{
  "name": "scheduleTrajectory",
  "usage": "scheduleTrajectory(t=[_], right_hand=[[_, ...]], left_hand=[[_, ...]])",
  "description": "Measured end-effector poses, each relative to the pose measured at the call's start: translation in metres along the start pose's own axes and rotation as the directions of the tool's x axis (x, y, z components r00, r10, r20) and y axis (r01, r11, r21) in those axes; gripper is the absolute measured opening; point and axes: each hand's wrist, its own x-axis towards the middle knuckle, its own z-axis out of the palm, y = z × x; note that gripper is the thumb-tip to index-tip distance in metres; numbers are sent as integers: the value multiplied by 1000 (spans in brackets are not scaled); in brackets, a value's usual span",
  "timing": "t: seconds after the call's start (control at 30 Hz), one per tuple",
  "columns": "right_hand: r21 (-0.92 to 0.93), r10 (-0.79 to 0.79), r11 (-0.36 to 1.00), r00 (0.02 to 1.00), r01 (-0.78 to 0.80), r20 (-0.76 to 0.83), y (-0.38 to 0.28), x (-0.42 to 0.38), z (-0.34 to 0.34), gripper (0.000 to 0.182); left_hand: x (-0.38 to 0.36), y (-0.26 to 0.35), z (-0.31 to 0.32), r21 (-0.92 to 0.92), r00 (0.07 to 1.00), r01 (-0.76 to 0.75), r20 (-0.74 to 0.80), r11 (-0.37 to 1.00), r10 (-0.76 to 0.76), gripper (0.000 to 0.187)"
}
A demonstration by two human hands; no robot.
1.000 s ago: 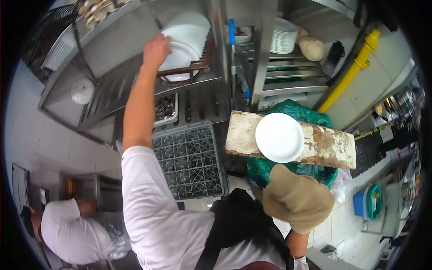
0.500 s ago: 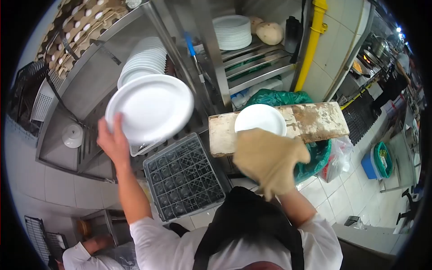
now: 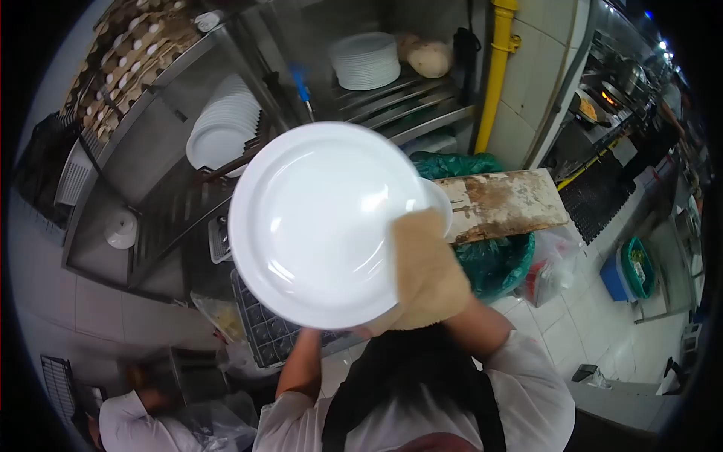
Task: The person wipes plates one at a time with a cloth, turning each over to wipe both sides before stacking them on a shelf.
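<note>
One plain white plate [image 3: 320, 226] touches the cloth [image 3: 422, 260] over the right hand [image 3: 435, 290].

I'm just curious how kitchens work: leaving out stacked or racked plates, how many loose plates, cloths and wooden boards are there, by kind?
Loose plates: 2 (held plate, partly hidden plate)
Cloth: 1
Wooden board: 1
Total: 4
</note>
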Motion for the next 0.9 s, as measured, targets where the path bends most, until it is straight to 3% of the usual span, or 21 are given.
scheduleTrajectory(t=[0.03,0.07,0.13,0.17,0.2,0.23,0.27,0.3,0.37,0.4,0.43,0.47,0.53,0.57,0.6,0.67,0.73,0.77,0.83,0.87,0.9], right_hand=[[-47,-28,999,995,24,-96,13,-13,-10,56],[-152,137,978,989,-144,-54,19,-24,-18,52],[-417,456,815,889,-402,34,32,-46,-33,44],[-365,383,849,921,-382,-71,37,-57,-36,38],[-316,306,882,935,-349,-179,43,-68,-38,31],[-350,345,856,925,-380,-162,50,-77,-34,26],[-386,382,828,913,-408,-144,58,-87,-30,21],[-507,538,721,842,-473,-20,68,-97,-21,17],[-641,729,616,640,-458,243,75,-100,-7,18],[-569,702,674,648,-472,295,73,-99,-1,21],[-491,674,723,653,-486,346,71,-97,5,24],[-330,592,797,763,-506,261,69,-104,8,25],[-43,414,909,910,-414,-7,69,-125,22,27],[0,392,919,917,-393,-77,70,-132,39,29],[12,386,922,915,-387,-120,72,-136,55,30],[-100,422,895,898,-435,-128,79,-140,56,33],[-447,702,682,689,-579,181,27,-80,-38,33],[-539,856,488,497,-687,143,8,-59,-51,33],[-610,924,361,356,-705,136,-1,-59,-60,32],[-606,876,455,451,-653,172,7,-67,-63,31],[-580,854,473,506,-663,119,22,-77,-52,29]], left_hand=[[-17,-9,-8,172,994,8,105,985,-27,62],[-39,-7,-23,321,982,-7,179,947,-53,61],[-80,31,-52,496,978,162,35,853,-206,52],[-99,57,-63,554,952,294,-95,779,-292,44],[-117,53,-86,608,975,174,-217,775,-49,42],[-131,49,-103,670,927,64,-314,740,204,41],[-132,60,-109,702,730,306,-607,644,315,50],[-128,59,-117,837,500,481,-508,263,702,58],[-100,174,-54,646,72,643,-585,410,808,60],[-80,200,-36,601,-50,547,-671,583,740,65],[-54,204,-39,686,13,504,-614,525,789,68],[-21,203,-43,769,74,440,-545,463,835,70],[47,202,-14,895,495,438,-165,-82,853,73],[70,202,20,758,791,340,90,-557,605,74],[71,218,71,974,818,-94,194,-208,542,75],[49,246,107,866,828,-472,373,163,418,77],[44,252,106,889,863,-458,437,26,252,77],[57,254,103,912,837,-409,385,-24,389,79],[81,248,96,957,734,-279,264,-77,625,82],[90,251,113,928,717,-367,239,63,655,82],[103,236,116,842,730,-521,355,138,584,80]])
